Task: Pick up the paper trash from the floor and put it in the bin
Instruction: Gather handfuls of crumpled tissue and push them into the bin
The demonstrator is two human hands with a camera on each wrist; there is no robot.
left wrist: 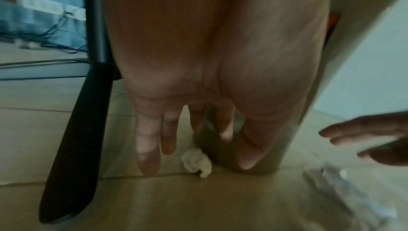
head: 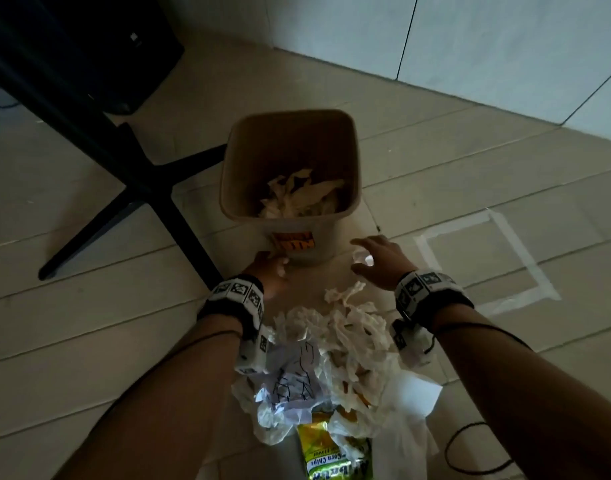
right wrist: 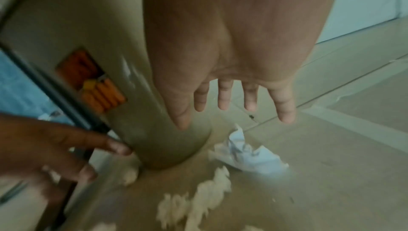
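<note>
A tan bin (head: 345, 161) with an orange label stands on the floor and holds crumpled paper. My left hand (head: 272, 265) is at the bin's near left corner. Its fingers (left wrist: 148, 147) are straight above a small cream paper wad (left wrist: 196, 162) and hold nothing. To the right of the bin's base, my right hand (head: 362, 254) is spread open just above a white crumpled paper (right wrist: 247, 156), without touching it. A pile of torn tissue and crumpled sheets (head: 331, 341) lies between my forearms.
A black table leg and foot (head: 130, 188) stand left of the bin, close to my left hand. A yellow-green chips packet (head: 331, 452) lies at the pile's near end. White tape (head: 504, 258) marks a square on the tiles at right. A wall (head: 470, 46) runs behind.
</note>
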